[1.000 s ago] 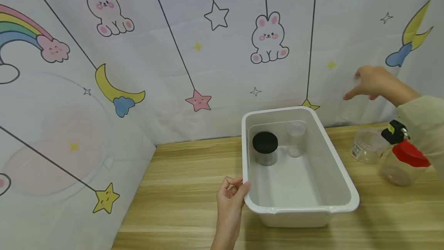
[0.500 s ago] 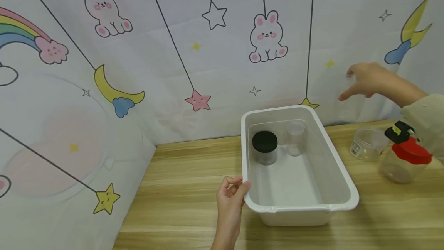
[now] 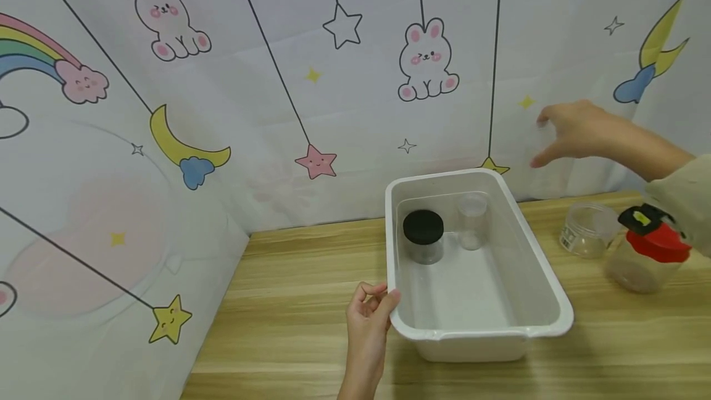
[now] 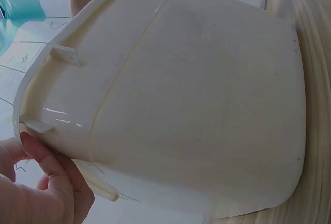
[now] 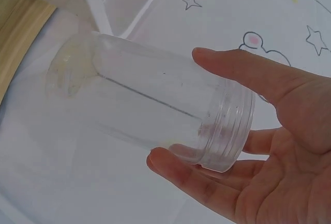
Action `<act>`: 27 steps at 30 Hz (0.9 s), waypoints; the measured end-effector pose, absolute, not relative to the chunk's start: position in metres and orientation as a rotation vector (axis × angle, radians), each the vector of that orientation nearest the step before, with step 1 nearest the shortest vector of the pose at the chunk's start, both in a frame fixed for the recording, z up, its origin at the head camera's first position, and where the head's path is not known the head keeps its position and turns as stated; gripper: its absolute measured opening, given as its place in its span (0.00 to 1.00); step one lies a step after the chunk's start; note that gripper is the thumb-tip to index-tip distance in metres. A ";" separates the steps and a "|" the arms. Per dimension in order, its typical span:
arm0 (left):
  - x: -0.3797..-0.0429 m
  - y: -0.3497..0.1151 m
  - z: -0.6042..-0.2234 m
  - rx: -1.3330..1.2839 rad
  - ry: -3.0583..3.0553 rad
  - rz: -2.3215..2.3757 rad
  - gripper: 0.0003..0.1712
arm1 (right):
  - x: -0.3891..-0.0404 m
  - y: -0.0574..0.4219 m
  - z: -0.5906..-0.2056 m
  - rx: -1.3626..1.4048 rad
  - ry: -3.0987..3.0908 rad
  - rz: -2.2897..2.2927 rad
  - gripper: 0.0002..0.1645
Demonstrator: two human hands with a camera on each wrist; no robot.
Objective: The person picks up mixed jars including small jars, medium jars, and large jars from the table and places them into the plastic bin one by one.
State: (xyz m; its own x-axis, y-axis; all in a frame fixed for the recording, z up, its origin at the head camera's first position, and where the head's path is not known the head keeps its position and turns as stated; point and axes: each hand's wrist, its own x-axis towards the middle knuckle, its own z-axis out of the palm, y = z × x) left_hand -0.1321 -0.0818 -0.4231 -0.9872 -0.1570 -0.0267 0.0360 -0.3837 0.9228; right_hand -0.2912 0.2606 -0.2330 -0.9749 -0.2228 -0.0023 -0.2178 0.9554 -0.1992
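In the head view, a smooth white plastic bin (image 3: 469,298), oblong with rounded corners and a flared rim, is resting on a wood-grained tabletop (image 3: 300,307) before a creased white cloth (image 3: 250,66) printed with rabbits and stars. The left hand (image 3: 369,316) is pinching the rim near the bin's front left corner. Inside, toward the far end, a squat clear jar with a matte black lid (image 3: 424,233) is standing left of a narrow translucent jar (image 3: 472,224). The right hand (image 3: 583,131) is hovering in the air beyond the bin's far right corner, its load barely showing against the cloth. Below it, a low, round, clear tub (image 3: 589,233) is standing on the tabletop near a clear jar with a red lid (image 3: 644,261). In the left wrist view, the left fingers are curling under the rim, beside short ribs; the bin's glossy outer wall is filling most of the frame. In the right wrist view, the right thumb and fingers are gripping a transparent cylindrical jar (image 5: 150,100) around its ridged end; the tilted jar is hanging clear of the tabletop.
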 end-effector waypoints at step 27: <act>-0.133 -0.082 -0.425 0.142 -1.663 -2.520 0.09 | -0.271 0.212 -0.222 -0.639 3.083 -0.407 0.46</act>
